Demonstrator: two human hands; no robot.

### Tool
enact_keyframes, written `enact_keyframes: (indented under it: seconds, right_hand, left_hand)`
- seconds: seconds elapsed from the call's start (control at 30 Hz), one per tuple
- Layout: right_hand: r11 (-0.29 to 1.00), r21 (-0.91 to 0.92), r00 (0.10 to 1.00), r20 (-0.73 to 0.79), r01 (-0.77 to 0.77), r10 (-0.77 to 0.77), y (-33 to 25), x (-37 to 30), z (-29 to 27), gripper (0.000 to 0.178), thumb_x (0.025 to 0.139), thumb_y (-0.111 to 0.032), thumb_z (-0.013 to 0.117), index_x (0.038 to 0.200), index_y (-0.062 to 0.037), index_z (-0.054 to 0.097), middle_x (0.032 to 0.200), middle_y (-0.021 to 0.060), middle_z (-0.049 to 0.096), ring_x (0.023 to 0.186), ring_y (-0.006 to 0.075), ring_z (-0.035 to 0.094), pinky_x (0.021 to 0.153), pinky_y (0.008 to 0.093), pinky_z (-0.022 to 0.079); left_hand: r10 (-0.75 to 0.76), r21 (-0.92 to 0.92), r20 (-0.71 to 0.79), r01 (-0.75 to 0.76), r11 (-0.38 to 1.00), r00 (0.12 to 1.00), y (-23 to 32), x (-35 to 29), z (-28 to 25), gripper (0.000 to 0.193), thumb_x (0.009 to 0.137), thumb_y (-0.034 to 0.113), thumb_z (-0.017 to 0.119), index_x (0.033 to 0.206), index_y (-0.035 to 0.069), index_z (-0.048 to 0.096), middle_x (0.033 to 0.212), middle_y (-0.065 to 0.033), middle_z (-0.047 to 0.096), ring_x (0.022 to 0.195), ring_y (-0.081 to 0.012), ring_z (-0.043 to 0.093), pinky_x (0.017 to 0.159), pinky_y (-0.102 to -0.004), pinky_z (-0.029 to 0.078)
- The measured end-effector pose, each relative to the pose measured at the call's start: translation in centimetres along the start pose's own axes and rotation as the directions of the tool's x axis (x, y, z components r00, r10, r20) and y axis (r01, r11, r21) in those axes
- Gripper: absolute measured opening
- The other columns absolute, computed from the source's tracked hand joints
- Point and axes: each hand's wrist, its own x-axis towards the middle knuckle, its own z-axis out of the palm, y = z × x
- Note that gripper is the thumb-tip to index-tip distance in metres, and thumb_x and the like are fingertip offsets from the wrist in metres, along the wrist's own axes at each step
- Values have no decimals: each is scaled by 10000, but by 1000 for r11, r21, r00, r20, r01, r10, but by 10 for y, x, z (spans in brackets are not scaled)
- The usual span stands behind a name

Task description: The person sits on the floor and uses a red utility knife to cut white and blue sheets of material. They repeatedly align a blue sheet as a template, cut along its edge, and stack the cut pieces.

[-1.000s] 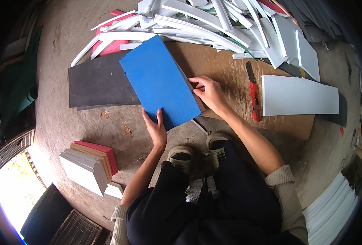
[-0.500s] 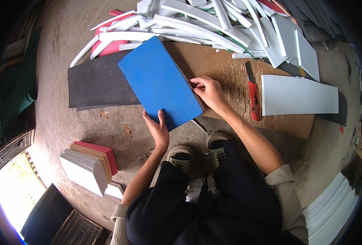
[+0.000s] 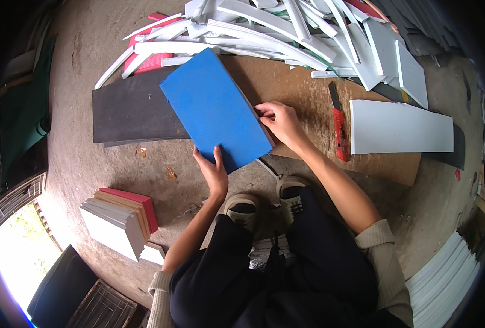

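A blue rectangular foam sheet lies tilted in front of me, with a thin brownish layer showing along its right edge. My left hand grips its lower left edge, thumb on top and some fingers hidden. At the right edge, my right hand is closed in a pinch; the fingertips are partly hidden there. Beneath the blue sheet are a brown wooden board and a black sheet. A red utility knife with a dark blade lies on the board, right of my right hand.
White offcut strips are heaped beyond the board. A white sheet lies at its right end. Stacked white, brown and red blocks stand on the floor at left, and white sheets are piled at lower right. My shoes are close to the board.
Almost nothing differs. Both hands keep their places on the blue foam sheet, and the view has shifted very slightly.
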Motion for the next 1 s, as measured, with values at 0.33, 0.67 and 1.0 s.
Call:
enact_keyframes:
  seconds: [0.33,0.67,1.0]
  right_hand:
    - [999,-43,1000,7,28,-27,-1,-1,1,274,739,45,586,1010,4,577,945,109,607,791,169,613,695,259,505]
    - [688,-712,903,-378,-141,-206,3,-38,-83,372,733,-118,645,1071,-35,516,1033,131,465,1005,278,435,855,398,379]
    - [627,-737,934,-355,-251,-44,19,-42,-99,437,761,-87,560,1152,46,418,880,192,510,793,298,528,715,391,431]
  left_hand:
    - [14,-9,0,-14,1000,1000,-10,0,0,633,857,297,530,1281,-54,217,1255,-248,330,1161,-333,342,968,-416,259]
    - [428,419,548,-679,603,719,50,60,-29,1042,643,480,683,1359,24,77,1380,-201,116,1294,-360,82,1027,-530,85]
    - [232,487,718,-712,505,656,59,87,6,1373,412,621,732,1365,36,-65,1425,-173,-106,1298,-340,-174,947,-635,-71]
